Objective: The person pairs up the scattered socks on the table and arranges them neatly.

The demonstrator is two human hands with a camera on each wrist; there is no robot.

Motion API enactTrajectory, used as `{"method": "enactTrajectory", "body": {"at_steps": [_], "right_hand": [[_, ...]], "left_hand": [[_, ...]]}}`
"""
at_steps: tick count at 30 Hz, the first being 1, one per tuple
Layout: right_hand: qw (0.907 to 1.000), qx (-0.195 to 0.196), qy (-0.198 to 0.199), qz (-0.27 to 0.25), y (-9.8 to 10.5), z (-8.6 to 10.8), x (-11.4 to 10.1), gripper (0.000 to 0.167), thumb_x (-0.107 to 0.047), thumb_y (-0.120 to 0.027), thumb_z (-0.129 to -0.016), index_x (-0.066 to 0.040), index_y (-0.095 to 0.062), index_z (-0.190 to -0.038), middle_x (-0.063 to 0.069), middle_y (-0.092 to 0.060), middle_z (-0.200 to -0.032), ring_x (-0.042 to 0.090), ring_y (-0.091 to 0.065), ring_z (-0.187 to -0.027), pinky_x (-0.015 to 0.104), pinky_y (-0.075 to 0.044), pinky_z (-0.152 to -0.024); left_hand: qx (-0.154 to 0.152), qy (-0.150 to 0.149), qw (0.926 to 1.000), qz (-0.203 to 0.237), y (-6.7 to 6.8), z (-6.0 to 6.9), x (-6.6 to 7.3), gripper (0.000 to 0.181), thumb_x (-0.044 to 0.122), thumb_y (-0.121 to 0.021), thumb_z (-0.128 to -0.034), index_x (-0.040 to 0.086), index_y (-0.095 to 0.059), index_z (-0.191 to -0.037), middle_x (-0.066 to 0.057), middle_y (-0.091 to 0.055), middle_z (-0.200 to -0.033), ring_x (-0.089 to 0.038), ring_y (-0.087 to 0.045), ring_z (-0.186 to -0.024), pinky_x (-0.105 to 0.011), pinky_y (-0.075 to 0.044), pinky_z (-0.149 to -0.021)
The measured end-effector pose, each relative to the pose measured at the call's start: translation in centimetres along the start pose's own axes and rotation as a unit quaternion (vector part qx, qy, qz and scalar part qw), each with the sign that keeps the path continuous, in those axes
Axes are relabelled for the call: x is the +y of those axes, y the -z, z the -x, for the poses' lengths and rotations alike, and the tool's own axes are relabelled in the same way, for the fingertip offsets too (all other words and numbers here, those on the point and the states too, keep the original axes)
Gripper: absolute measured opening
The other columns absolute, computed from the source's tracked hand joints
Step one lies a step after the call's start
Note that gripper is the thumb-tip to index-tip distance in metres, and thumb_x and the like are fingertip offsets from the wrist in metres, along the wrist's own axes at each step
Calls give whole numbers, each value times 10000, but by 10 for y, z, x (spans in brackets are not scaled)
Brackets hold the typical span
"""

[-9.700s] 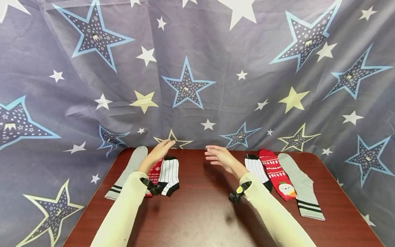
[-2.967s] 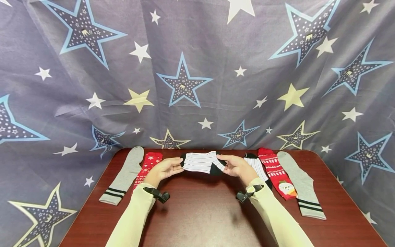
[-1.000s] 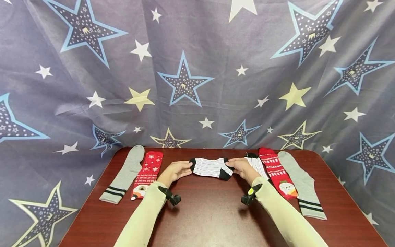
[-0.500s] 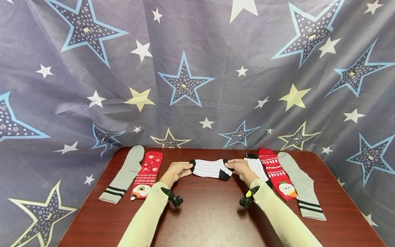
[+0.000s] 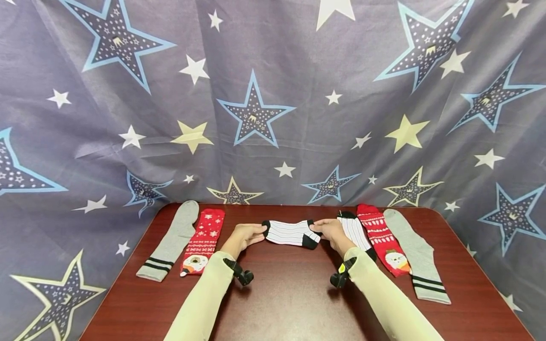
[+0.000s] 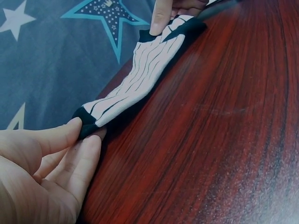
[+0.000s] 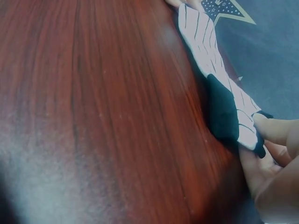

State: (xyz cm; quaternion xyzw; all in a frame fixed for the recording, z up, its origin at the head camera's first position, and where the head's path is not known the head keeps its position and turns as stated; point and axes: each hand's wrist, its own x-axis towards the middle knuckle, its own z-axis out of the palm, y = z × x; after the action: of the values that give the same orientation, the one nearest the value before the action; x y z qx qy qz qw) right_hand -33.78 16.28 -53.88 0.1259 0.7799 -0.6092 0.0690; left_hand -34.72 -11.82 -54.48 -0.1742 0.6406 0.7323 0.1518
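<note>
Star-printed purple-gray fabric (image 5: pixel 307 61) hangs behind a reddish-brown wooden tabletop (image 5: pixel 277 293), where a person in pale yellow sleeves (image 5: pixel 386 291) stretches a white ankle sock (image 5: pixel 287 233) with thin black stripes between two bare hands, at 12 o'clock from the tabletop's middle. At the sock's 9 o'clock end, the left hand (image 5: pixel 245 235) pinches the black toe between thumb and fingers; at 3 o'clock, the right hand (image 5: pixel 332 230) pinches the black cuff, beside the black heel. Whether the sock touches the wood cannot be told. Toward 10 o'clock, a long gray sock (image 5: pixel 172 241) with two black bands lies beside a red snowflake-patterned sock (image 5: pixel 204 239). Near 2 o'clock, partly hidden by the right arm, rests a second striped sock (image 5: pixel 355 232), followed toward 3 o'clock by a red sock with a white face (image 5: pixel 379 234) and another banded gray sock (image 5: pixel 414 251).
</note>
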Motion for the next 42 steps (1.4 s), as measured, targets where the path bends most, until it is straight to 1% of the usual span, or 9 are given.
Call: {"method": "enactTrajectory", "body": {"at_steps": [3, 7, 14, 17, 22, 30, 32, 38, 42], "right_hand": [[9998, 84, 50, 149, 0, 0, -2, 248, -110, -791, -878, 61, -730, -1047, 108, -722, -1032, 134, -641, -873, 362, -608, -835], [9995, 169, 117, 222, 1, 1, -6, 213, -100, -804, -857, 61, -738, -980, 36, -707, -896, 113, -626, -788, 335, -612, -740], [9992, 218, 264, 216, 3, 2, -10, 225, -66, -807, -844, 106, -732, -967, -44, -676, -761, 68, -601, -698, 289, -591, -643], [9990, 243, 277, 237, 4, 1, -10, 223, -68, -809, -840, 103, -736, -962, -50, -678, -754, 64, -596, -693, 271, -579, -627], [9978, 290, 474, 356, 5, 0, -7, 216, -69, -823, -826, 105, -745, -928, -2, -699, -783, 70, -591, -661, 283, -590, -603], [9956, 397, 625, 571, 7, -1, -6, 221, -86, -836, -817, 98, -752, -905, 7, -707, -772, 84, -581, -674, 268, -571, -593], [9952, 395, 638, 622, 8, -1, -6, 228, -91, -837, -816, 99, -750, -908, 22, -712, -784, 89, -580, -668, 260, -564, -589], [9930, 409, 721, 847, 7, 0, -3, 227, -109, -851, -803, 74, -756, -899, 66, -723, -825, 92, -574, -636, 267, -579, -582], [9923, 396, 776, 878, 6, 0, -1, 235, -103, -858, -796, 81, -756, -900, 80, -732, -831, 85, -581, -650, 276, -588, -582]], "left_hand": [[17, 51, 10000, 35, 1, -1, 1, 454, -42, -731, -897, -121, -592, -1322, -219, -713, -1202, -118, -696, -696, -327, -635, -815], [80, 45, 9999, 127, -1, 0, 1, 459, -42, -741, -889, -119, -600, -1319, -231, -692, -1239, -124, -701, -692, -331, -635, -809], [347, -61, 9991, 250, -5, 1, 1, 408, -56, -771, -853, -124, -654, -1238, -145, -772, -960, -131, -695, -670, -339, -638, -781], [373, -103, 9989, 273, -5, -1, 1, 405, -58, -790, -832, -127, -666, -1212, -103, -762, -868, -133, -695, -665, -339, -639, -762], [419, -121, 9988, 206, -5, -1, 2, 403, -62, -800, -817, -123, -677, -1196, -98, -763, -860, -127, -696, -648, -317, -641, -720], [438, -95, 9989, 108, -7, 1, 5, 397, -71, -785, -829, -120, -678, -1208, -245, -713, -1175, -126, -710, -632, -309, -639, -723], [456, -82, 9989, 94, -7, 1, 5, 395, -69, -793, -823, -119, -684, -1199, -254, -703, -1190, -127, -711, -623, -302, -638, -708], [440, -48, 9990, 89, -6, -1, 5, 394, -92, -791, -814, -138, -678, -1189, -260, -714, -1161, -132, -708, -622, -314, -640, -714], [475, -39, 9989, 14, -5, 0, 5, 360, -112, -790, -802, -147, -692, -1147, -210, -763, -975, -145, -705, -618, -322, -641, -704]]}}
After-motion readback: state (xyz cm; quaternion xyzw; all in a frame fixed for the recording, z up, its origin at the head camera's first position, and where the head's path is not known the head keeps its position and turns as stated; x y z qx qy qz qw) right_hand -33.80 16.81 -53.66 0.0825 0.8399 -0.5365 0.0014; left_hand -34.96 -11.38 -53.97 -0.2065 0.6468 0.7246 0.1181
